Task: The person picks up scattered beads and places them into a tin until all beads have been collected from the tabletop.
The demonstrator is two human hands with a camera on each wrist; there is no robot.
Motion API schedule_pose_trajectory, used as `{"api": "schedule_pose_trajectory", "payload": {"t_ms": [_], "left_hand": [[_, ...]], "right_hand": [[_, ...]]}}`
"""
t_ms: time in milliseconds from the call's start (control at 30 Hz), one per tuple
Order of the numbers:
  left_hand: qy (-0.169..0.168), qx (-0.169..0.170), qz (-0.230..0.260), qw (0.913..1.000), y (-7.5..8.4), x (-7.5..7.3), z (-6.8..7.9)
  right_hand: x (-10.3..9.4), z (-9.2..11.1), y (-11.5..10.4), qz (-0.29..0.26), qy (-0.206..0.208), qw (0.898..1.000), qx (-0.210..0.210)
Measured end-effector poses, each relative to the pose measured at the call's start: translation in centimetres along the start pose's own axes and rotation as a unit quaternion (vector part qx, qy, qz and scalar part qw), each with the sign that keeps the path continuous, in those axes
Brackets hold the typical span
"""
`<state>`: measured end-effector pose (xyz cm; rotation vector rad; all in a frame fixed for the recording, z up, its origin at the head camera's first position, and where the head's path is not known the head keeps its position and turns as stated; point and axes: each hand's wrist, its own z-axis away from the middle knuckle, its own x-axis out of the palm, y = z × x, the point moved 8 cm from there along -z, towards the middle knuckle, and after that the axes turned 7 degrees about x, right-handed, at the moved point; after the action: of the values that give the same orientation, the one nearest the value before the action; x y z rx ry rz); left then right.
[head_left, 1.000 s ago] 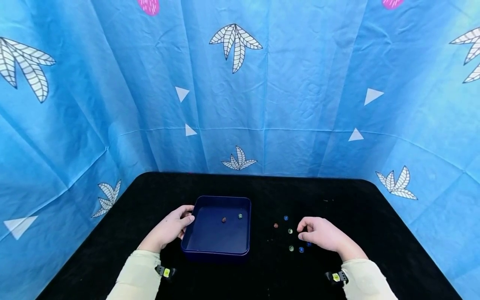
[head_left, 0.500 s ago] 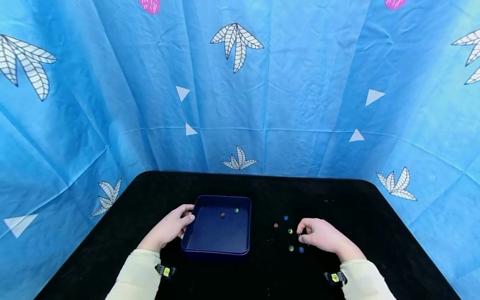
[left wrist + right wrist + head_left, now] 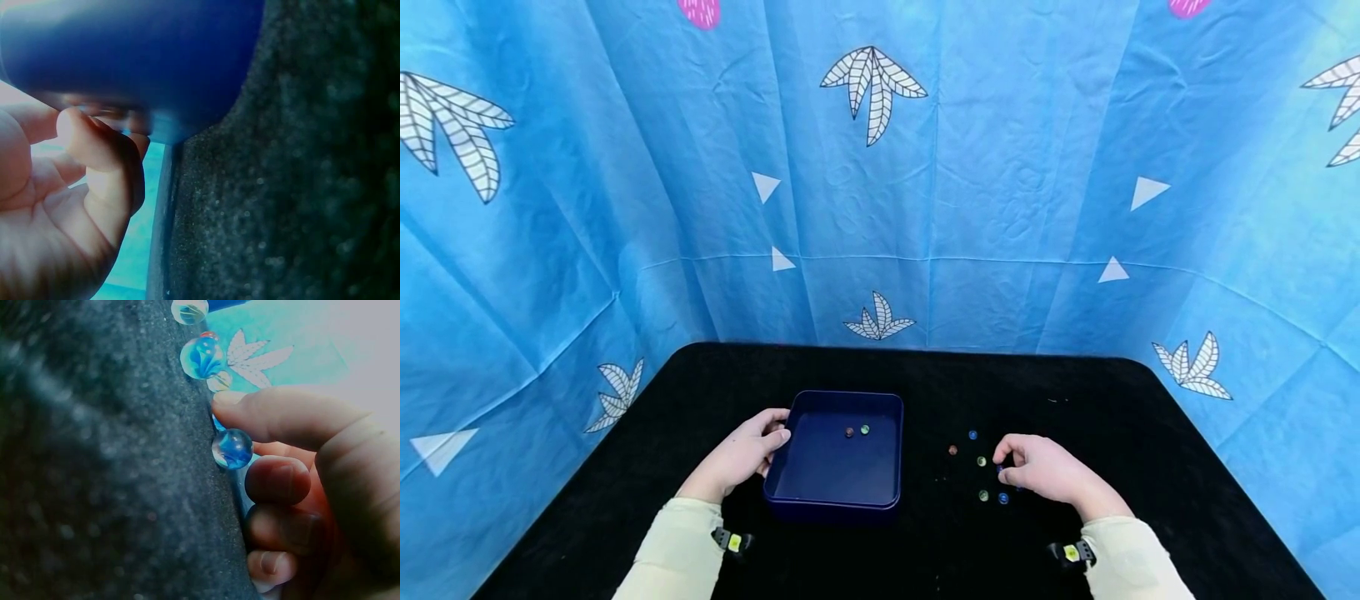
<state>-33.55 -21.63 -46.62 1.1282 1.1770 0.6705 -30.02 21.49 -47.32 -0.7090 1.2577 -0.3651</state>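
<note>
In the head view my left hand [image 3: 743, 450] grips the left side of a dark blue square box [image 3: 831, 485], thumb at the rim and fingers against the outer wall. Inside lie a reddish-brown marble [image 3: 849, 432] and a green marble [image 3: 865, 430], close together. To the right, my right hand [image 3: 1043, 468] is down at the table, thumb and forefinger pinching a blue marble [image 3: 999, 469] mostly hidden by them. Another blue marble [image 3: 232, 449] sits right by the fingers in the right wrist view. The left wrist view shows the curled fingers [image 3: 94, 144] against the box's blue wall.
Left of the right hand, several loose marbles lie on the black cloth-covered table [image 3: 1097, 417]: a red one [image 3: 952, 450], a blue one [image 3: 973, 435], two greenish ones [image 3: 982, 461] and another blue one [image 3: 1003, 498]. A blue patterned curtain [image 3: 1000, 167] surrounds the table.
The green marble has rolled left inside the box, nearer the brown one. A blue marble has come into view between the right thumb and forefinger. The left hand keeps its hold.
</note>
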Motion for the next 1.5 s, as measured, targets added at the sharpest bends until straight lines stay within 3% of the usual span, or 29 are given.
{"api": "schedule_pose_trajectory", "payload": {"t_ms": [1000,1267,1500], "left_hand": [[-0.001,-0.01,-0.003,0.9999,-0.1,-0.1,0.0],[-0.009,-0.001,0.001,1.0,0.2,0.1,0.1],[-0.008,0.001,0.004,1.0,0.2,0.0,0.1]], "right_hand": [[-0.2,0.2,-0.3,-0.004,0.006,1.0,-0.023],[-1.0,0.2,-0.5,0.024,0.055,0.998,-0.02],[-1.7,0.1,-2.5,0.021,0.103,0.994,0.003]]}}
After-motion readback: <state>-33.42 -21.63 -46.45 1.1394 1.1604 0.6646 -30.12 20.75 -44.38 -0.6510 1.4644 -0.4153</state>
